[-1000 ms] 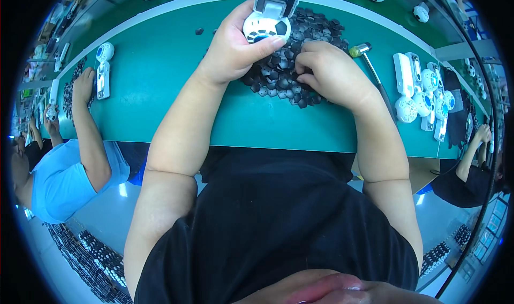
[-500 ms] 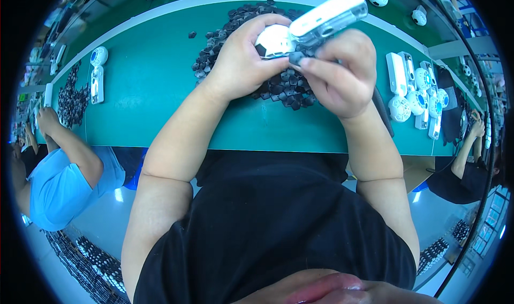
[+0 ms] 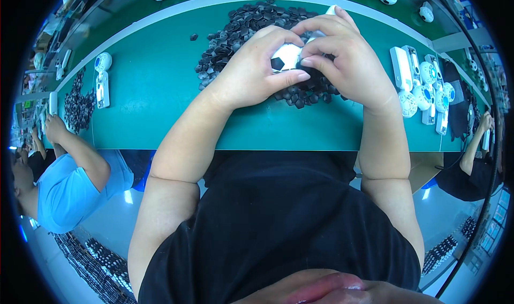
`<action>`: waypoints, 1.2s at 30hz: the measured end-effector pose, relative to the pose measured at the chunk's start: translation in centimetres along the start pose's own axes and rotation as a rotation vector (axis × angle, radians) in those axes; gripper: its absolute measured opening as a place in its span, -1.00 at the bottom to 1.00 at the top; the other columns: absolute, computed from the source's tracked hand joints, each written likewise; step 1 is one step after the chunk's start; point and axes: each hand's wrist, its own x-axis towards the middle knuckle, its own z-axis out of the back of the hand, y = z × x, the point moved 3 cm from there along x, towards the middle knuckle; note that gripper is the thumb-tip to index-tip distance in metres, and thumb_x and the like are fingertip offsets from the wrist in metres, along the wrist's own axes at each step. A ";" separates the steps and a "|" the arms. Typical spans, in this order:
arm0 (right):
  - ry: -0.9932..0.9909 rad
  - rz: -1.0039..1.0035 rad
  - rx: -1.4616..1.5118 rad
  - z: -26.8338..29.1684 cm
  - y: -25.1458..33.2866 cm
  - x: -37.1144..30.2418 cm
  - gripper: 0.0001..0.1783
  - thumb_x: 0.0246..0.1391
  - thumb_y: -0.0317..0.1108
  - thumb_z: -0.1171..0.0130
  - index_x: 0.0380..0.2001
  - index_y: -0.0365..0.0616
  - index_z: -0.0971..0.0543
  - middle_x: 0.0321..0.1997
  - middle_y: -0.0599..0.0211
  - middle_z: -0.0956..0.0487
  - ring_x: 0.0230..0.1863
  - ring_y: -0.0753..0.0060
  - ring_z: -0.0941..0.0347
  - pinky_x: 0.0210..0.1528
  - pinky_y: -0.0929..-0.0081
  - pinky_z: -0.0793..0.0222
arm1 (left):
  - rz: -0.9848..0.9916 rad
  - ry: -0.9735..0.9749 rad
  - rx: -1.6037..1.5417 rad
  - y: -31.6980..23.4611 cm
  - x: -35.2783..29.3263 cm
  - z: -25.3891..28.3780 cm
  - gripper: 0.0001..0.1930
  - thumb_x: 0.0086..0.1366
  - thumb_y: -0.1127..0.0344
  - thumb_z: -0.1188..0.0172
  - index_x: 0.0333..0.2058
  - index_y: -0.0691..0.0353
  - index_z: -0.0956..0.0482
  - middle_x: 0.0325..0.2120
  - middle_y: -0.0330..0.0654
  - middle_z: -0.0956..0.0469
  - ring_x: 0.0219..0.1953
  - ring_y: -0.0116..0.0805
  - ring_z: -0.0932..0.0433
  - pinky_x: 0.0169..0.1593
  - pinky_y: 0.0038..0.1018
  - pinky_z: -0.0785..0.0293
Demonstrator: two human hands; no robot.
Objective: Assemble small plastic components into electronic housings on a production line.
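My left hand (image 3: 257, 68) is closed around the white ball head (image 3: 292, 52) of a handheld device, patterned like a football with a black patch on its side. My right hand (image 3: 342, 63) is closed over the ball's right side. Its thumb and fingertips press at a dark spot on the ball, where a black pentagonal piece is partly hidden. The device's white handle is mostly covered by the right hand, with a pale end (image 3: 332, 9) showing above it. Behind and below both hands spreads a heap of black pentagonal pieces (image 3: 251, 20) on the green table (image 3: 155, 100).
Several white ball-headed devices (image 3: 423, 98) lie at the right, and one device (image 3: 103, 79) at the left. A smaller pile of black pieces (image 3: 79, 108) sits near a person in a blue shirt (image 3: 75, 189). A black cable (image 3: 487, 170) hangs at the right.
The right hand has moved up and closed over the ball, pressing the black piece it was pinching against it. The handle, plainly visible before, is now mostly behind that hand.
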 end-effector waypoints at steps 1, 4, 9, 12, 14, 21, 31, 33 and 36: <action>-0.008 0.002 0.001 0.2 0.0 0.0 -0.93 0.13 -0.37 -0.31 -0.37 -0.10 -0.71 0.10 0.29 -0.63 0.24 0.20 -0.47 0.56 -0.14 0.09 | -0.003 0.003 0.007 -0.1 0.1 0.1 -0.53 0.13 0.23 -0.46 -0.01 0.22 -0.55 -0.06 -0.03 -0.55 0.08 0.01 -0.50 0.16 -0.20 -0.44; 0.014 0.046 -0.032 0.1 0.0 0.2 -0.81 0.04 -0.39 -0.39 -0.23 -0.11 -0.69 0.25 0.15 -0.55 0.34 0.05 -0.39 0.57 -0.12 0.11 | -0.021 -0.051 0.015 0.1 0.0 0.5 -0.56 0.14 0.24 -0.42 -0.03 0.23 -0.55 -0.06 -0.03 -0.56 0.05 0.01 -0.52 0.15 -0.20 -0.45; -0.585 0.124 -0.009 -0.5 0.5 -0.3 -0.41 -0.02 -0.28 -0.47 0.12 -0.15 -0.57 0.34 -0.03 -0.44 0.37 0.06 -0.38 0.55 -0.02 0.03 | 0.001 -0.168 -0.081 0.3 -0.1 1.0 -0.60 0.10 0.35 -0.42 -0.07 0.24 -0.55 -0.05 -0.05 -0.56 0.06 -0.06 -0.53 0.18 -0.24 -0.41; -0.774 -0.123 0.481 -3.3 0.2 -0.4 0.02 -0.07 -0.16 -0.55 0.40 -0.24 -0.26 0.39 -0.06 -0.36 0.38 0.13 -0.35 0.48 0.11 -0.12 | -0.018 -0.330 -0.173 0.3 -1.1 1.5 -0.61 0.07 0.38 -0.41 -0.10 0.22 -0.57 -0.04 -0.06 -0.56 0.04 -0.08 -0.54 0.17 -0.24 -0.42; -0.597 -0.186 0.774 -5.3 -0.8 -0.6 0.05 -0.04 -0.18 -0.54 0.43 -0.26 -0.20 0.39 -0.01 -0.37 0.39 0.15 -0.33 0.46 0.14 -0.15 | -0.059 -0.315 -0.180 0.0 -0.7 1.2 -0.61 0.06 0.39 -0.42 -0.11 0.21 -0.57 -0.03 -0.06 -0.55 0.05 -0.08 -0.54 0.17 -0.24 -0.42; -0.067 -0.357 1.423 -6.7 0.1 -0.5 0.02 0.01 -0.23 -0.51 0.45 -0.26 -0.19 0.32 0.19 -0.43 0.34 0.30 -0.36 0.35 0.27 -0.32 | -0.206 -0.208 -0.123 -0.7 -0.3 1.3 -0.60 0.03 0.33 -0.48 -0.12 0.16 -0.58 0.00 -0.06 -0.54 0.07 -0.09 -0.55 0.18 -0.24 -0.43; -0.088 -0.341 1.191 -6.9 0.6 -0.4 -0.04 0.03 -0.17 -0.52 0.40 -0.27 -0.27 0.28 0.19 -0.48 0.28 0.34 -0.43 0.32 0.32 -0.35 | -0.261 -0.299 -0.156 -1.3 -0.7 1.6 -0.60 0.07 0.23 -0.52 -0.13 0.16 -0.61 -0.07 -0.06 -0.59 0.01 -0.13 -0.60 0.09 -0.29 -0.50; 0.027 -0.381 1.060 -4.4 -0.5 -1.3 -0.01 0.07 -0.07 -0.47 0.43 -0.27 -0.24 0.27 0.17 -0.50 0.20 0.31 -0.51 0.24 0.30 -0.45 | -0.201 -0.304 -0.105 -1.4 -1.5 3.0 -0.61 0.10 0.23 -0.50 -0.12 0.16 -0.61 -0.09 -0.05 -0.60 -0.01 -0.14 -0.61 0.07 -0.31 -0.51; 0.112 -0.642 0.469 7.7 -3.6 -8.3 -0.47 0.18 -0.30 -0.33 0.19 -0.27 -0.56 0.03 0.18 -0.65 0.04 0.39 -0.57 0.06 0.42 -0.51 | 0.368 -0.556 -0.406 1.7 -3.2 8.5 -0.63 0.21 0.18 -0.41 -0.06 0.17 -0.60 -0.10 0.01 -0.64 -0.01 -0.09 -0.59 0.07 -0.22 -0.54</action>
